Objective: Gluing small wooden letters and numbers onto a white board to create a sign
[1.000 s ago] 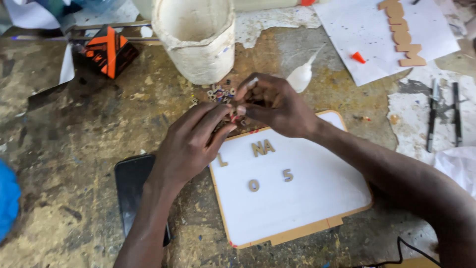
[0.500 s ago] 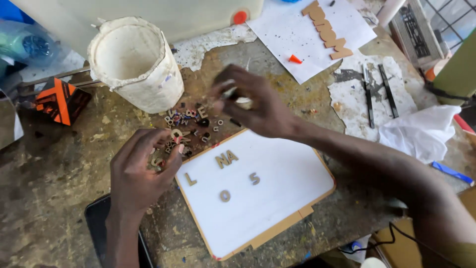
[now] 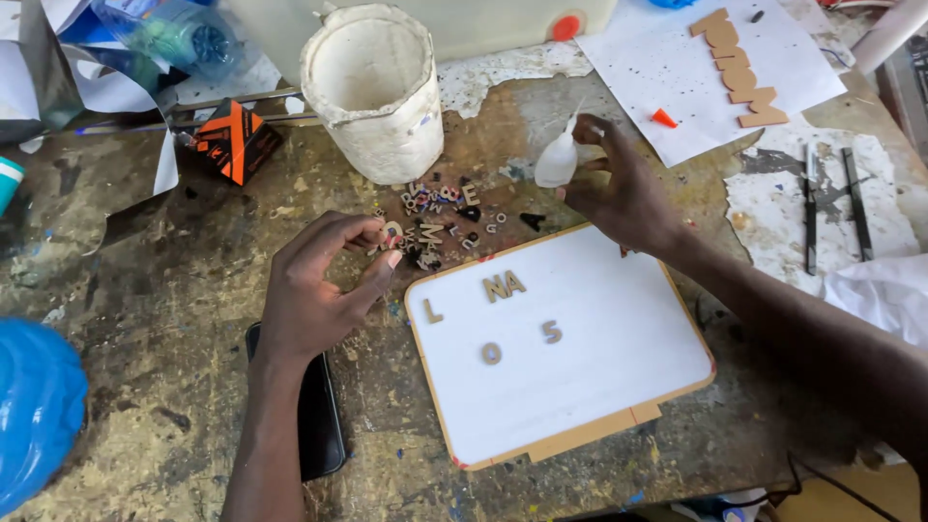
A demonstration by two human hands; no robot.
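At the far left edge of a paint-stained workbench (image 3: 145, 290) sits a rounded blue object (image 3: 34, 406), with crumpled foil and paper (image 3: 58, 77) above it and a small orange-and-black box (image 3: 235, 141) lying just right of that. A dark phone (image 3: 319, 425) lies flat under the person's left forearm. The left hand (image 3: 314, 290) hovers over the bench with its fingers curled in a loose pinch, thumb and fingertips nearly meeting around a small pale cut-out letter (image 3: 391, 232) at the edge of a scattered pile of small letters (image 3: 445, 217) — whether the letter is actually lifted cannot be told. Behind the pile stands a rough white cylindrical pot (image 3: 372, 92), upright and open at the top. In front of the pile lies a white board with a wooden frame (image 3: 619, 387), tilted on the bench, with six brown letters (image 3: 503, 286) laid on its face in two loose rows. The right hand (image 3: 619, 188) is above the board's upper edge — its fingers closed around a small white squeeze bottle (image 3: 558, 159), nozzle pointing up. Farther right, a sheet of white paper (image 3: 657, 58) carries a column of larger brown cut-out pieces (image 3: 739, 72) and a small orange cap (image 3: 663, 118). Two dark slim tools (image 3: 831, 208) lie side by side near the right edge, beside a crumpled white cloth (image 3: 884, 290).
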